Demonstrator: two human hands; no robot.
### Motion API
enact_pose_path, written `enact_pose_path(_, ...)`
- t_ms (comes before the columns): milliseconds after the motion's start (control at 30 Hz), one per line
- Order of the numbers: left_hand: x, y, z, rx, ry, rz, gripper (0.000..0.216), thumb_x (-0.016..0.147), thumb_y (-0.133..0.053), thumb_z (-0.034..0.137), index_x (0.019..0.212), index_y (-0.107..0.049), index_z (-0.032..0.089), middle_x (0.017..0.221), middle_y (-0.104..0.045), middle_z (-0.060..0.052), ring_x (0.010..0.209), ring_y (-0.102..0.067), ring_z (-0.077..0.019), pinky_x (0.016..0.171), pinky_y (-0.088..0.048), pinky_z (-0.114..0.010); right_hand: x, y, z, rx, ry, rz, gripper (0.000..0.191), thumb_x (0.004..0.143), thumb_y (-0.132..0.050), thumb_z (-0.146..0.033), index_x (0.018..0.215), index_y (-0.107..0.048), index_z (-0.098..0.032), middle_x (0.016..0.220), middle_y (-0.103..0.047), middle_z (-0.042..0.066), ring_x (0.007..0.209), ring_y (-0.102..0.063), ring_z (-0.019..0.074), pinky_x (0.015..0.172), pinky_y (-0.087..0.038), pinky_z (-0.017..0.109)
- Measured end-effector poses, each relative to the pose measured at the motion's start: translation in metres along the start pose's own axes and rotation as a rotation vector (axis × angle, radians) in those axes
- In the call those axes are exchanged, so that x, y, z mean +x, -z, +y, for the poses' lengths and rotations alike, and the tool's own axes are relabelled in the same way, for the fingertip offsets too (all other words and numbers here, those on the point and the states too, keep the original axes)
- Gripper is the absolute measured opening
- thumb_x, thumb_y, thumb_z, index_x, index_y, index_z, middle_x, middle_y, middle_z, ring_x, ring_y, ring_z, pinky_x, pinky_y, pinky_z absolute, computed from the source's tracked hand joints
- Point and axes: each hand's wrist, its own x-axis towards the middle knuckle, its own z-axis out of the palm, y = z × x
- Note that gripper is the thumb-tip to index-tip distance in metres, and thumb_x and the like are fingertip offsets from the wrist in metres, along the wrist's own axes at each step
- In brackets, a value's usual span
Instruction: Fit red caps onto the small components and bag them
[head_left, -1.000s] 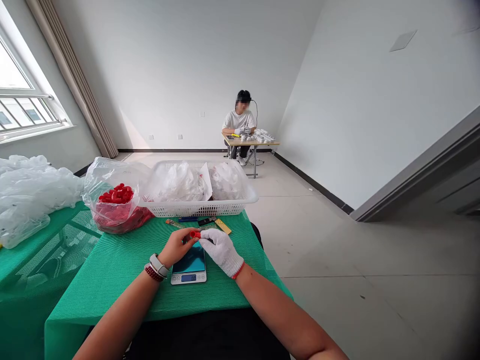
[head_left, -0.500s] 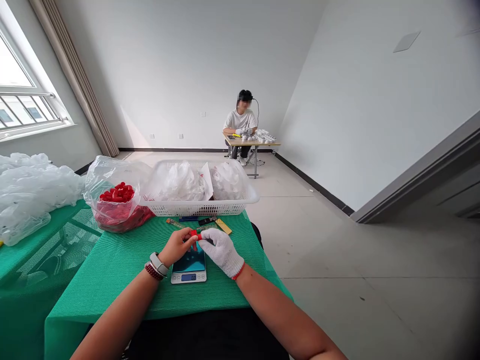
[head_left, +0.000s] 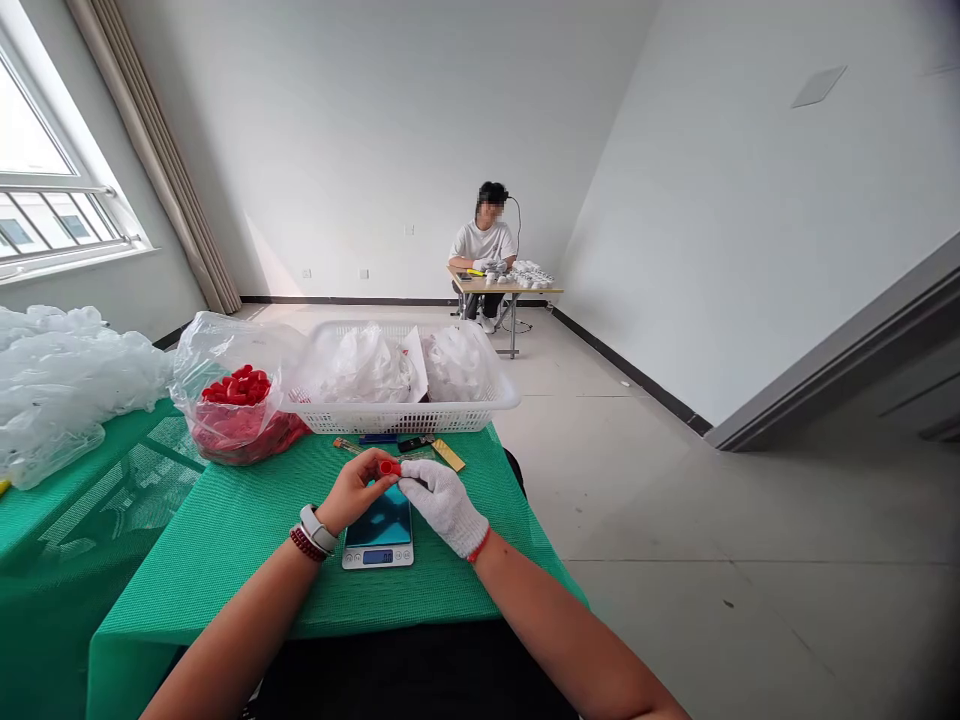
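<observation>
My bare left hand (head_left: pixel 357 490), with a watch and a bead bracelet at the wrist, pinches a small red cap (head_left: pixel 389 467) above a digital scale (head_left: pixel 379 531). My right hand (head_left: pixel 442 503), in a white knit glove, meets it from the right, its fingertips closed against the same cap. Both hands hover over the green cloth of the table (head_left: pixel 225 560).
A clear bag of red caps (head_left: pixel 236 410) lies at the left. A white basket (head_left: pixel 401 415) holding plastic bags stands behind the hands, with small tools (head_left: pixel 420 445) in front of it. Crumpled plastic (head_left: pixel 60 380) covers the left table. A seated person (head_left: pixel 484 245) works at a far desk.
My hands have stayed over the scale with only small finger shifts on the red cap. The view has drifted slightly.
</observation>
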Motion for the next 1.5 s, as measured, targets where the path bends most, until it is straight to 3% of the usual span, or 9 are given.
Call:
enact_pose_path(200,-0.001,0.002,-0.001,0.034,-0.016,-0.013,0.027,0.079,-0.071,0.039,0.088,-0.061,0.015,0.087,-0.068,-0.006,0.08,-0.062,-0.0175,0.073,-0.05,-0.03,0.001,-0.001,0.002,0.083,-0.059,-0.021,0.022,0.092,-0.054,-0.029,0.103,-0.071,-0.02,0.096,-0.072,0.003,0.087,-0.066,0.0174,0.078,-0.054,0.028)
enact_pose_path(367,0.0,0.005,0.0,0.148,0.004,-0.017,0.034,0.076,-0.073,0.044,0.069,-0.055,0.015,0.064,-0.058,0.001,0.06,-0.051,-0.0117,0.057,-0.04,-0.023,0.0,0.004,-0.003,-0.05,-0.029,-0.021,0.021,0.093,-0.052,-0.032,0.09,-0.069,-0.019,0.081,-0.067,0.002,0.075,-0.061,0.0147,0.069,-0.05,0.025)
enact_pose_path(633,0.0,0.004,-0.004,0.255,0.078,-0.052,0.045,0.091,-0.049,0.052,0.065,-0.052,0.015,0.057,-0.056,0.0,0.051,-0.042,-0.01,0.051,-0.032,-0.022,0.0,0.005,-0.007,-0.171,0.099,0.001,0.009,0.088,-0.059,-0.023,0.089,-0.067,-0.02,0.081,-0.065,0.001,0.075,-0.06,0.014,0.07,-0.047,0.025)
enact_pose_path(900,0.001,0.004,0.0,0.224,0.003,-0.038,0.033,0.085,-0.061,0.046,0.097,-0.062,0.015,0.081,-0.065,-0.003,0.068,-0.054,-0.014,0.059,-0.041,-0.024,0.001,0.005,-0.004,-0.143,0.052,-0.043,0.014,0.09,-0.056,-0.023,0.094,-0.069,-0.02,0.088,-0.069,0.001,0.082,-0.064,0.0152,0.076,-0.049,0.026)
enact_pose_path(1000,0.001,0.005,0.001,0.22,-0.003,-0.025,0.032,0.084,-0.065,0.044,0.099,-0.065,0.015,0.084,-0.066,-0.005,0.07,-0.056,-0.0148,0.061,-0.043,-0.024,0.001,0.006,-0.005,-0.136,0.032,-0.034,0.014,0.091,-0.056,-0.024,0.095,-0.069,-0.02,0.09,-0.069,0.001,0.084,-0.064,0.0156,0.076,-0.049,0.026)
enact_pose_path(1233,0.0,0.006,0.003,0.296,0.07,-0.072,0.042,0.088,-0.056,0.05,0.072,-0.066,0.012,0.061,-0.061,-0.002,0.053,-0.047,-0.0113,0.052,-0.034,-0.023,0.001,0.006,-0.008,-0.192,0.089,-0.037,0.015,0.092,-0.055,-0.027,0.085,-0.066,-0.019,0.076,-0.065,0.001,0.071,-0.06,0.0141,0.068,-0.048,0.025)
enact_pose_path(1500,0.001,0.004,-0.001,0.367,0.065,-0.11,0.045,0.092,-0.045,0.049,0.062,-0.05,0.016,0.053,-0.051,0.003,0.051,-0.042,-0.0103,0.052,-0.031,-0.022,0.001,0.006,-0.003,-0.224,0.263,0.028,0.007,0.089,-0.06,-0.026,0.091,-0.064,-0.021,0.096,-0.066,0.006,0.092,-0.063,0.0181,0.084,-0.051,0.032)
